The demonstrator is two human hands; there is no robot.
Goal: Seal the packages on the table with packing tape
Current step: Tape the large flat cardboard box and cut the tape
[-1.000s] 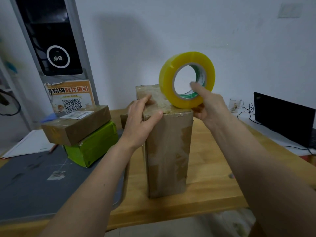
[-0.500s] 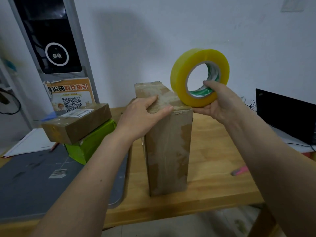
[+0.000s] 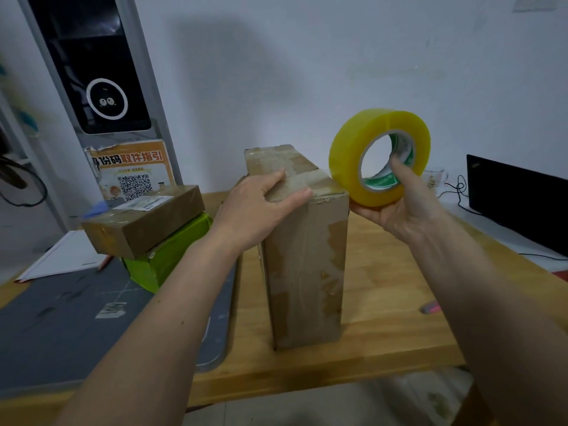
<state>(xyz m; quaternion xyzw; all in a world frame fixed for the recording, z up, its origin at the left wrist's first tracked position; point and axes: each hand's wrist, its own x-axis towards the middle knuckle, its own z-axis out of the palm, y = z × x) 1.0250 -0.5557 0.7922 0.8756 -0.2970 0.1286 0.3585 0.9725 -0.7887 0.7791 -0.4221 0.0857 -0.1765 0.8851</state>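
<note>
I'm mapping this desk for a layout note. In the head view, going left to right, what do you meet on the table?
White papers → flat brown parcel stacked on green box → tall upright carton → tape roll → laptop.

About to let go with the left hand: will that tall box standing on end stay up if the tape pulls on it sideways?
Probably tippy: the tall cardboard box stands on its narrow end on the wooden table, so a sideways tug near its top could topple it. The left hand resting on its top likely steadies it. Its walls look stiff and uncrushed, so it should push as one piece.
</note>
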